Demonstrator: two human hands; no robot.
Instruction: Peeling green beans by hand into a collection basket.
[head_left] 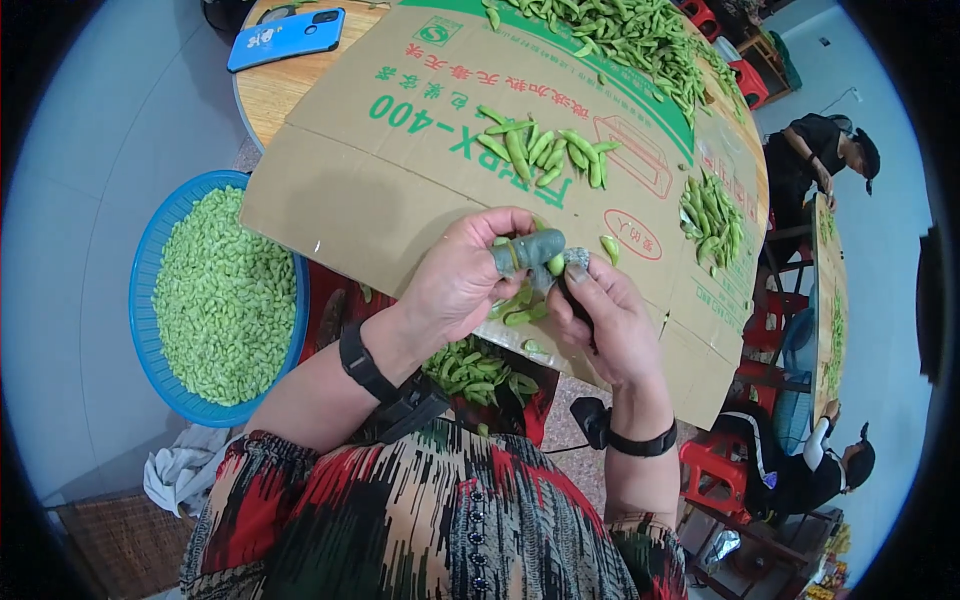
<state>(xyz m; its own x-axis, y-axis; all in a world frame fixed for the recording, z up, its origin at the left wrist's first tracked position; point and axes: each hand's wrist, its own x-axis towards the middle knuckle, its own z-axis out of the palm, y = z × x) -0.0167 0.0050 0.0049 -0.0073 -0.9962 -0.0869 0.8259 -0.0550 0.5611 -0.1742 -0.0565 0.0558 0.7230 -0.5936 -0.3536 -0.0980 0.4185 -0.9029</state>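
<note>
My left hand (450, 275) and my right hand (622, 325) meet over the near edge of a flattened cardboard sheet (340, 190). Both are closed on a green soybean pod (556, 266), pinched between the fingertips. A grey-green finger cover (530, 252) wraps a finger of the left hand, and a greyish one the right thumb. Just beyond them lies a small heap of pods (545, 155). A few loose pods (522, 312) show beneath the hands, partly hidden. Below the sheet's edge, more pods or hulls (475, 375) lie near my lap.
A blue basket (140, 325) full of shelled beans (220, 300) stands to the left. Big pod piles (640, 40) cover the far side; another heap (712, 220) lies right. A blue phone (287, 38) rests on the wooden table (262, 98). Two people work at the right.
</note>
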